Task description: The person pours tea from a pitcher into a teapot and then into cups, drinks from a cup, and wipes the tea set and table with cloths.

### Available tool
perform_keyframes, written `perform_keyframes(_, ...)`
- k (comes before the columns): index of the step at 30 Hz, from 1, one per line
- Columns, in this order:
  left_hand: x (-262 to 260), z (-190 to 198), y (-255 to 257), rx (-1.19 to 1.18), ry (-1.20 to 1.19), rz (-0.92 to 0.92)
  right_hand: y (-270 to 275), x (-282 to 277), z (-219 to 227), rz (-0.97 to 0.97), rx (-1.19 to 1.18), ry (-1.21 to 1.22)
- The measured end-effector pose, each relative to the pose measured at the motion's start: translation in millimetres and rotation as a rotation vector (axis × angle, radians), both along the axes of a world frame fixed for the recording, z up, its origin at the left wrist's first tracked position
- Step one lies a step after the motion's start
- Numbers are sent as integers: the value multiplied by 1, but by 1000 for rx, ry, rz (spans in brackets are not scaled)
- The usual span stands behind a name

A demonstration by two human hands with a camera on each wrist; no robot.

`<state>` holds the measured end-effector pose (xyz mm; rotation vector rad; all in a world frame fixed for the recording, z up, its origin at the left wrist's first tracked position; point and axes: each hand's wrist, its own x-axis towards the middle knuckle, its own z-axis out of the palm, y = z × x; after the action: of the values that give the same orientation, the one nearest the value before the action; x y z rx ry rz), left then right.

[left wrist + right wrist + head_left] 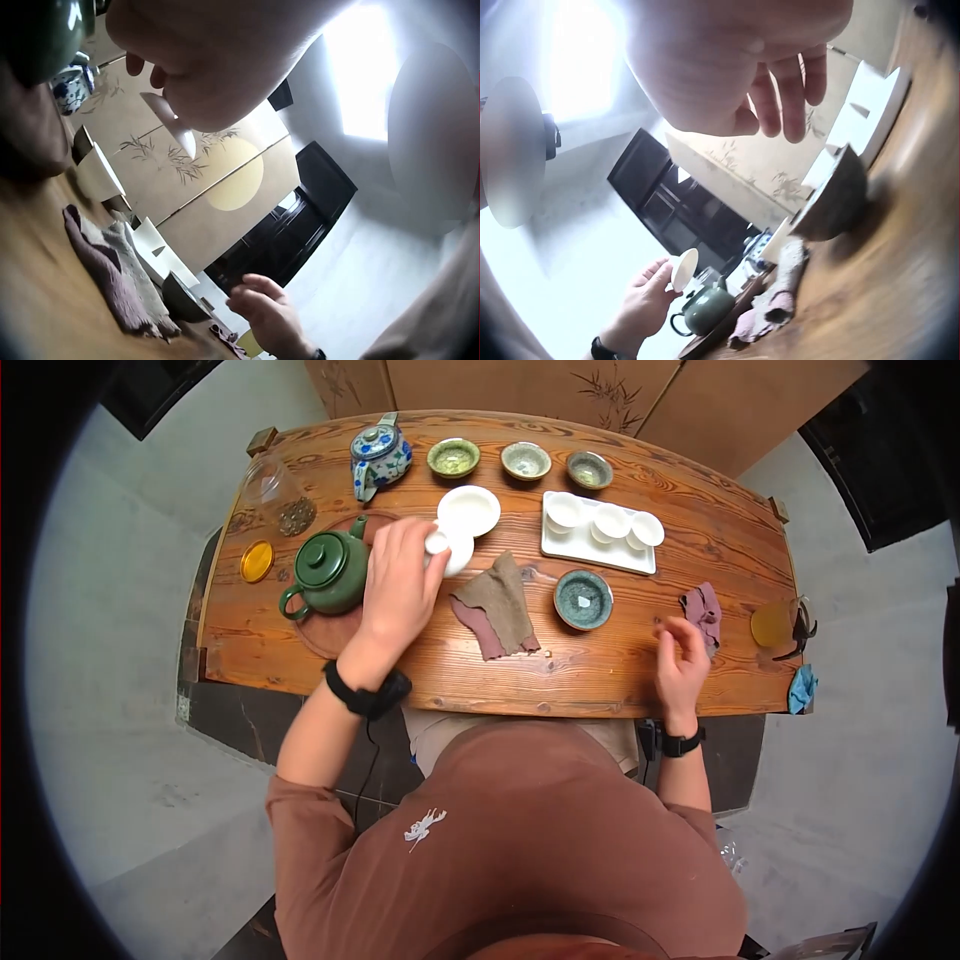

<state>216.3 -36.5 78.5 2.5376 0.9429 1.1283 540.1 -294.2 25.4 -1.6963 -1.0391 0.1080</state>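
My left hand (395, 580) pinches a white lid (460, 553) by its knob, tilted in the air. From above, the lid overlaps the near edge of a white bowl (469, 508); in the right wrist view the lid (685, 270) shows beside the left hand's fingertips. A green teapot (325, 572) stands on a round brown tray (318, 636), just left of that hand. My right hand (682, 668) is raised near the table's front edge, fingers loosely bent and holding nothing. Closest to it are a crumpled mauve cloth (704, 608) and a blue-green bowl (583, 600).
A folded cloth (500, 610) lies between the hands. Farther back are a white tray (606, 558) with three white cups, a blue-and-white teapot (380, 455) and three small bowls. Right sits a glass pitcher (774, 628) of yellow liquid; left, a tipped glass jar (272, 484) and amber lid (257, 561).
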Motion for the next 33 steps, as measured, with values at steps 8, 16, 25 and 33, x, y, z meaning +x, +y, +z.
perform_keyframes(8,58,-43,88,-74,90,-67,-78,69,-59,-245,101,291)
perform_keyframes(16,65,-64,99,-122,185,-140,-73,56,-40,-235,-10,163)
perform_keyframes(25,67,-55,92,-144,267,-99,-79,56,-32,-179,-53,158)
perform_keyframes(33,69,-56,97,-50,290,-105,-78,58,-34,-154,-36,153)
